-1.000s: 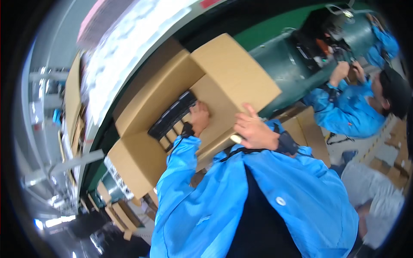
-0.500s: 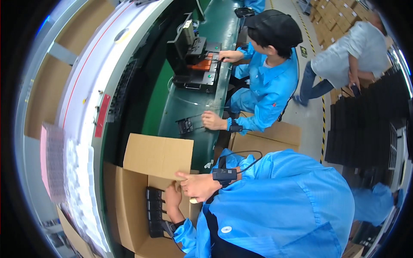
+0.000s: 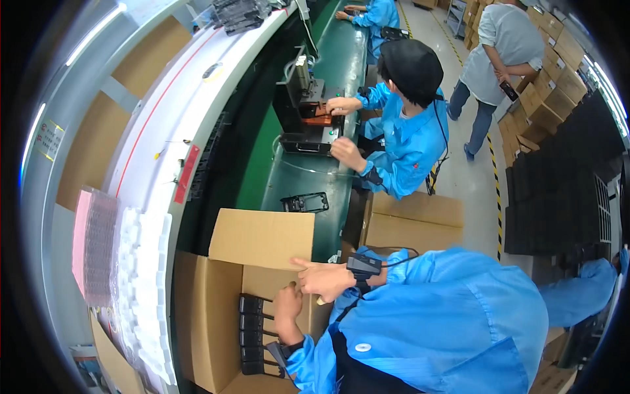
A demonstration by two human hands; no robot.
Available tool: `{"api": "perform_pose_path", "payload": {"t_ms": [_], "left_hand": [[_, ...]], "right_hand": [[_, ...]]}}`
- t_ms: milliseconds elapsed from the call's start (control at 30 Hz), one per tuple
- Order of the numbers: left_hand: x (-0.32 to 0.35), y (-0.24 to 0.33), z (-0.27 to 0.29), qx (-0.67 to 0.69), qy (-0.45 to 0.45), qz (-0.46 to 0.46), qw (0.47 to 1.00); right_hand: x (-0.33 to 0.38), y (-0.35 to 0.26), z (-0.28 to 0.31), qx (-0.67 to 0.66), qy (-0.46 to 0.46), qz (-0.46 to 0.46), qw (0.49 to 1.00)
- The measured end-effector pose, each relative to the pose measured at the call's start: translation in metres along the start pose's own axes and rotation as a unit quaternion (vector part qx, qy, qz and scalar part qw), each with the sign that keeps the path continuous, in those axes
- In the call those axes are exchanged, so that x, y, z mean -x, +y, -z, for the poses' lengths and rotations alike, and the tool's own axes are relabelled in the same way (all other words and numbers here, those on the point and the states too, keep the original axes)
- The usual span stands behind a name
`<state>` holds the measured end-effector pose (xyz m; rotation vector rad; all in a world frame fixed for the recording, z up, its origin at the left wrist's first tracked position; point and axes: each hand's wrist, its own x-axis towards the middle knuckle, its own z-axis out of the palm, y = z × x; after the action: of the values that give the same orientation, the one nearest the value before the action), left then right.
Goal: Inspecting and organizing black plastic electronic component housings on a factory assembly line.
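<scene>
An opened cardboard box (image 3: 223,328) stands before me, with a row of black plastic parts (image 3: 252,335) along its left inner side. My left hand (image 3: 287,308) reaches into the box, right of those parts and apart from them. Its fingers are curled, and whatever they hold is hidden. Just above and to the right, my right hand (image 3: 325,280) is at the box's upper edge beside a raised flap (image 3: 262,238). Its index finger points along the flap's lower edge while the other fingers bend over the box. A dark band and small device sit on the right wrist.
A black frame (image 3: 305,202) lies on the green bench (image 3: 325,230) beyond the flap. A co-worker (image 3: 410,125) works at a machine (image 3: 308,115) there. White trays (image 3: 141,282) stand on the left shelf. A person in grey (image 3: 505,52) is in the aisle.
The co-worker's nearer hand has left the black frame on the bench and moved up toward the machine. The person in the aisle has moved farther off. My hands hold about the same pose.
</scene>
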<state>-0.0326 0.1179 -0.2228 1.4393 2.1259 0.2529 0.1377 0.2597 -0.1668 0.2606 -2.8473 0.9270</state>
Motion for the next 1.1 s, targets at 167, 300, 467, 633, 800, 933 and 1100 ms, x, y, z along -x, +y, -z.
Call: {"api": "perform_pose_path", "payload": {"t_ms": [167, 300, 467, 633, 800, 933, 1100], "left_hand": [[0.043, 0.034, 0.005, 0.039, 0.054, 0.017, 0.998], [0.071, 0.017, 0.001, 0.012, 0.022, 0.030, 0.999], [0.072, -0.007, -0.005, 0.000, -0.087, 0.031, 0.996], [0.075, -0.006, -0.010, 0.044, -0.032, -0.010, 0.998], [0.077, -0.003, -0.017, 0.067, 0.010, -0.026, 0.997], [0.071, -0.004, -0.015, 0.087, -0.002, -0.037, 0.995], [0.070, -0.006, -0.014, 0.093, -0.035, -0.037, 0.994]], "right_hand": [[-0.007, -0.010, 0.007, 0.036, -0.026, -0.077, 0.996], [-0.014, -0.018, 0.002, 0.073, -0.034, -0.105, 0.991], [-0.024, -0.028, 0.001, 0.064, -0.037, -0.115, 0.991], [-0.026, -0.030, -0.008, 0.143, -0.108, -0.142, 0.974], [-0.024, -0.031, -0.014, 0.150, -0.090, -0.138, 0.975], [-0.024, -0.027, -0.017, 0.150, -0.076, -0.138, 0.976], [-0.025, -0.032, -0.013, 0.169, -0.113, -0.160, 0.966]]}}
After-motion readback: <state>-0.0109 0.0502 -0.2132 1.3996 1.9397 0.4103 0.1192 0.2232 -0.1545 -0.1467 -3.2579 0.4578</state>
